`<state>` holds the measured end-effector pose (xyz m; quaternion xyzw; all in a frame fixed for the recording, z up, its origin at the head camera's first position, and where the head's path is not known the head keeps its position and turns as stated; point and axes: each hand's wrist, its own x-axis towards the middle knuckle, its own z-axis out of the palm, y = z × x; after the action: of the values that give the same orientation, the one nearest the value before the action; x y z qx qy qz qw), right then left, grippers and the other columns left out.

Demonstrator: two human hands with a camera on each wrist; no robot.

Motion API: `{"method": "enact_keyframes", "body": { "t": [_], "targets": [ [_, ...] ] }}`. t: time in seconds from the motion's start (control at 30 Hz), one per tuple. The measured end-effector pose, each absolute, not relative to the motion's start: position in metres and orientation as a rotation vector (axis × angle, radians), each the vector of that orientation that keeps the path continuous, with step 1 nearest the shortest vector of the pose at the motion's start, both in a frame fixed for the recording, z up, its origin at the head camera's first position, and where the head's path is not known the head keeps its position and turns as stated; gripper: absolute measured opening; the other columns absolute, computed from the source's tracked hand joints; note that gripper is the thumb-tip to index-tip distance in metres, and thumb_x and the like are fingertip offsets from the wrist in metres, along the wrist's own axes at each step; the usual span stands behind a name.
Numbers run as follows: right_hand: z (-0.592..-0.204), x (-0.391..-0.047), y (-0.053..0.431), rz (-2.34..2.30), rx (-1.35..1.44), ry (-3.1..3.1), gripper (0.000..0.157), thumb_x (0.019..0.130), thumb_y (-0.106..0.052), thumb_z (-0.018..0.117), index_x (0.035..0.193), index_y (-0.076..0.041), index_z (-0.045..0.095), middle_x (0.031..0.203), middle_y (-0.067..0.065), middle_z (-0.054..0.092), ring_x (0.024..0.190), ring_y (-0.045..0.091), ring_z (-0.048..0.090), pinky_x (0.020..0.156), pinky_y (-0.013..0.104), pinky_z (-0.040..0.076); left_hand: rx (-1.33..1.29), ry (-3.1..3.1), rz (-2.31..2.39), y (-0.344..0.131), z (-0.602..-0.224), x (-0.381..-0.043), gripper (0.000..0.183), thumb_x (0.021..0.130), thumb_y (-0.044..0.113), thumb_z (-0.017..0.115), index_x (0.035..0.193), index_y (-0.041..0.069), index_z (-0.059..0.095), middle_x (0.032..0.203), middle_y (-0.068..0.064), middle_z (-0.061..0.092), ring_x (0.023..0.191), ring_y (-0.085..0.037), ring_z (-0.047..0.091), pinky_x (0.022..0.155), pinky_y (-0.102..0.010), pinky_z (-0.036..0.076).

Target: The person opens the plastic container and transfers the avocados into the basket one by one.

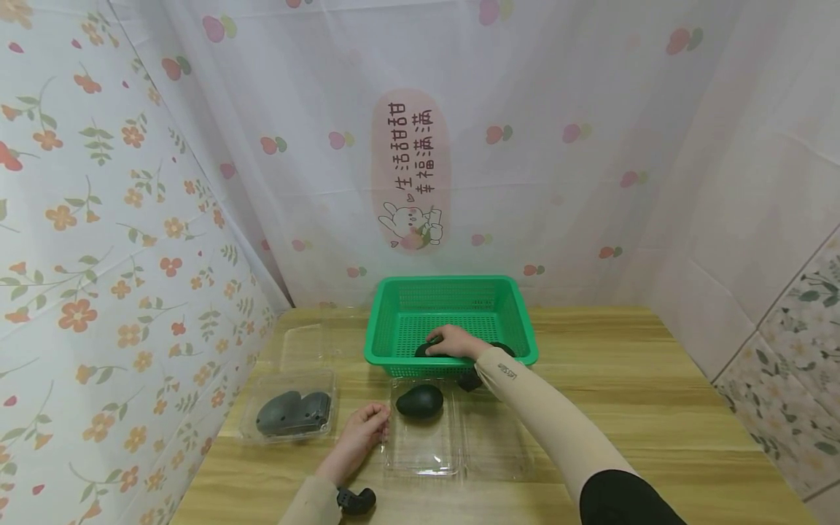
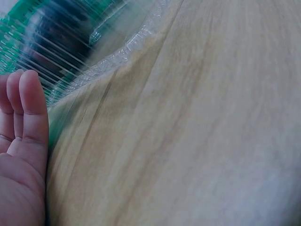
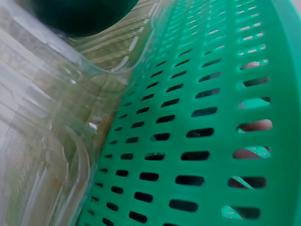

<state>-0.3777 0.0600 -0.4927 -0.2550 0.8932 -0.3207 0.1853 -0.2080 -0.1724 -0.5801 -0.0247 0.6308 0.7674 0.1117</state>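
Observation:
In the head view a clear plastic clamshell box [image 1: 423,448] lies unfolded at the front middle, with one dark green avocado [image 1: 420,402] in its back part. My left hand [image 1: 362,432] rests at the box's left wall; in the left wrist view its straight fingers [image 2: 34,94] lie against the clear side. My right hand [image 1: 456,341] reaches over the front rim of a green basket [image 1: 453,286] and grips a dark avocado [image 1: 421,351] inside. The right wrist view shows mostly the basket's slotted wall [image 3: 164,136], which hides most of that hand.
Another dark avocado [image 1: 504,348] sits in the basket near the right forearm. A clamshell box [image 1: 289,407] holding dark avocados stands at the left. Behind it lies more clear plastic packaging [image 1: 308,343]. Patterned curtains [image 1: 525,182] border the wooden table [image 1: 610,386].

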Motion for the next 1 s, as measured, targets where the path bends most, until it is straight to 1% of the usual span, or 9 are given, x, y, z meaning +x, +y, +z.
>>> {"method": "enact_keyframes", "body": {
  "t": [0.13, 0.27, 0.37, 0.5, 0.63, 0.7, 0.83, 0.93, 1.0],
  "targets": [
    [-0.491, -0.378, 0.065, -0.972, -0.722, 2.509, 0.042, 0.095, -0.025, 0.063, 0.129, -0.002, 0.060, 0.127, 0.014, 0.059, 0.116, 0.032, 0.055, 0.092, 0.044, 0.047, -0.079, 1.862, 2.243, -0.172, -0.579, -0.208, 0.014, 0.098, 0.016, 0.058, 0.095, 0.004, 0.055, 0.083, -0.002, 0.054, 0.075, -0.012, 0.052, 0.066, -0.025, 0.048],
    [-0.484, -0.376, 0.072, -1.080, -0.699, 2.484, 0.041, 0.096, -0.025, 0.062, 0.129, 0.000, 0.059, 0.123, 0.011, 0.061, 0.113, 0.029, 0.057, 0.092, 0.043, 0.048, -0.078, 1.873, 2.241, -0.172, -0.580, -0.207, 0.015, 0.099, 0.016, 0.057, 0.097, 0.002, 0.055, 0.084, -0.002, 0.054, 0.075, -0.013, 0.052, 0.067, -0.025, 0.049],
    [-0.480, -0.374, 0.078, -1.152, -0.682, 2.492, 0.038, 0.096, -0.025, 0.061, 0.128, -0.003, 0.061, 0.120, 0.009, 0.063, 0.110, 0.026, 0.059, 0.092, 0.042, 0.048, -0.079, 1.875, 2.244, -0.172, -0.581, -0.208, 0.014, 0.099, 0.016, 0.057, 0.096, 0.002, 0.056, 0.083, -0.002, 0.054, 0.075, -0.013, 0.052, 0.067, -0.025, 0.049],
    [-0.476, -0.366, 0.086, -1.228, -0.706, 2.521, 0.034, 0.096, -0.025, 0.061, 0.125, -0.007, 0.063, 0.120, 0.007, 0.064, 0.111, 0.025, 0.059, 0.092, 0.042, 0.048, -0.083, 1.870, 2.244, -0.172, -0.581, -0.208, 0.014, 0.098, 0.016, 0.058, 0.096, 0.003, 0.056, 0.083, -0.001, 0.053, 0.074, -0.013, 0.052, 0.067, -0.025, 0.049],
    [-0.473, -0.353, 0.092, -1.326, -0.730, 2.501, 0.032, 0.096, -0.026, 0.062, 0.124, -0.010, 0.064, 0.120, 0.008, 0.064, 0.111, 0.023, 0.059, 0.092, 0.042, 0.048, -0.081, 1.862, 2.247, -0.172, -0.581, -0.208, 0.016, 0.098, 0.017, 0.059, 0.097, 0.001, 0.055, 0.083, -0.002, 0.053, 0.074, -0.013, 0.052, 0.067, -0.025, 0.049],
    [-0.472, -0.345, 0.094, -1.378, -0.732, 2.478, 0.031, 0.095, -0.027, 0.064, 0.122, -0.011, 0.065, 0.119, 0.007, 0.065, 0.108, 0.021, 0.060, 0.090, 0.041, 0.049, -0.080, 1.859, 2.248, -0.172, -0.581, -0.208, 0.015, 0.098, 0.016, 0.059, 0.096, 0.002, 0.055, 0.083, -0.002, 0.053, 0.074, -0.013, 0.052, 0.067, -0.025, 0.049],
    [-0.468, -0.328, 0.095, -1.455, -0.774, 2.401, 0.031, 0.094, -0.027, 0.066, 0.120, -0.011, 0.065, 0.117, 0.010, 0.065, 0.103, 0.019, 0.062, 0.088, 0.040, 0.050, -0.075, 1.851, 2.252, -0.172, -0.581, -0.208, 0.013, 0.098, 0.015, 0.058, 0.095, 0.003, 0.055, 0.082, -0.002, 0.053, 0.074, -0.013, 0.051, 0.066, -0.025, 0.049],
    [-0.467, -0.315, 0.094, -1.469, -0.845, 2.359, 0.032, 0.093, -0.025, 0.066, 0.121, -0.008, 0.064, 0.117, 0.015, 0.064, 0.103, 0.021, 0.062, 0.088, 0.041, 0.050, -0.073, 1.852, 2.254, -0.172, -0.581, -0.208, 0.012, 0.098, 0.014, 0.058, 0.095, 0.003, 0.055, 0.082, -0.002, 0.053, 0.073, -0.013, 0.051, 0.066, -0.025, 0.048],
    [-0.467, -0.307, 0.093, -1.458, -0.877, 2.367, 0.033, 0.093, -0.026, 0.067, 0.121, -0.008, 0.065, 0.118, 0.016, 0.064, 0.105, 0.022, 0.061, 0.088, 0.041, 0.050, -0.075, 1.852, 2.256, -0.172, -0.581, -0.207, 0.011, 0.098, 0.014, 0.058, 0.094, 0.004, 0.055, 0.082, -0.002, 0.053, 0.073, -0.013, 0.051, 0.066, -0.025, 0.048]
  ]
}}
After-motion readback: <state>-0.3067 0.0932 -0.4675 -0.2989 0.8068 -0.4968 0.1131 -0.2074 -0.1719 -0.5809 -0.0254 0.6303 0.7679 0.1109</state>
